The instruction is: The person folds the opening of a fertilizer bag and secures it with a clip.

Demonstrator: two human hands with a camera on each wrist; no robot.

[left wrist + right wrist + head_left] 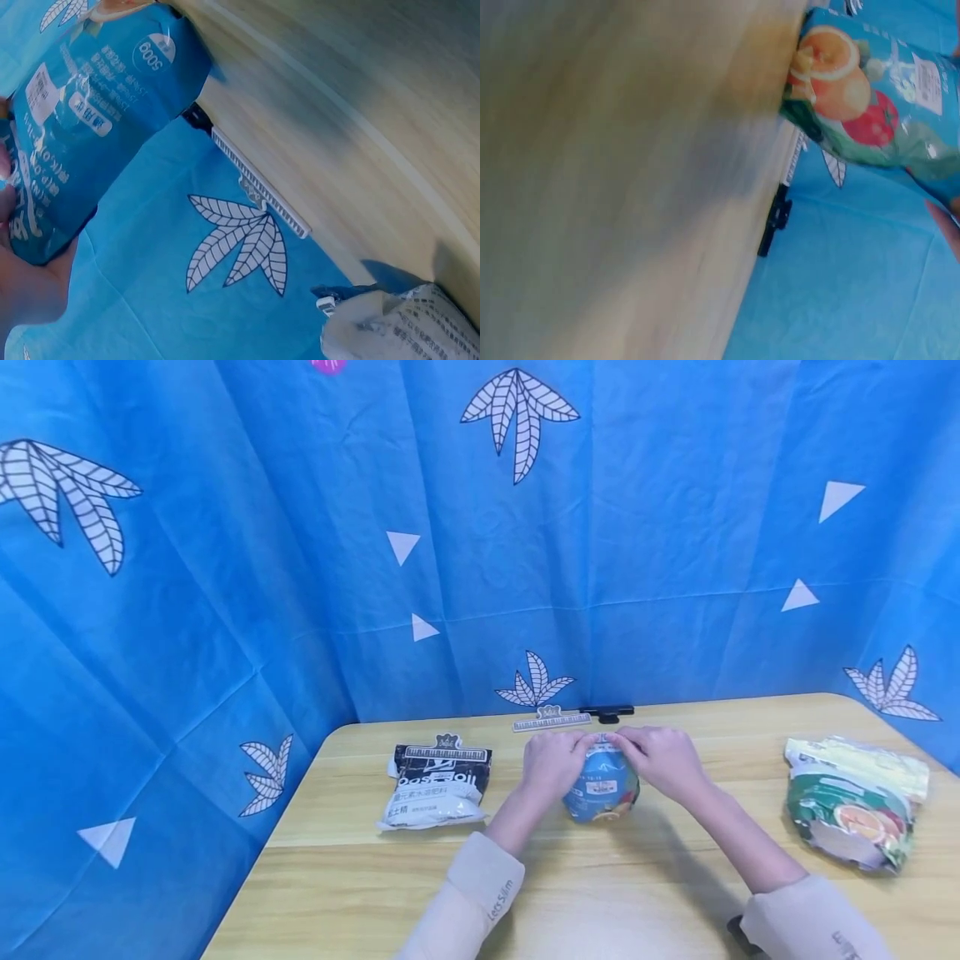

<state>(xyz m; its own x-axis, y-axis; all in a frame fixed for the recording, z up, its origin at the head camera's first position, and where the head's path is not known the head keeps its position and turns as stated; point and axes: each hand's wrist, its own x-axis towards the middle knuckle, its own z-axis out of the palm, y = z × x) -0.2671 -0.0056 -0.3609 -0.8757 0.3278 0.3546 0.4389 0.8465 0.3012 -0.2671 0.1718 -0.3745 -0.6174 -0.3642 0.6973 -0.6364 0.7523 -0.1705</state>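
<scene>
A blue plastic bag (600, 789) with fruit pictures and a 500g mark is held by its top edge between both hands. My left hand (551, 764) pinches the top's left side, its thumb pointing inward. On the right side, my right hand (667, 762) pinches the same edge, and the two thumbs nearly meet. In the left wrist view the blue bag (112, 120) shows its printed back and looks raised off the table. Orange and tomato pictures cover the blue bag (877, 97) in the right wrist view.
Left on the wooden table (360, 893) lies a black-and-white bag (431, 802) with a piano-key clip (446, 753) across its top. Another piano-key clip (551, 720) and a black clip (609, 713) lie at the back edge. A green fruit-print bag (847, 814) lies right. Behind hangs a blue curtain (660, 543).
</scene>
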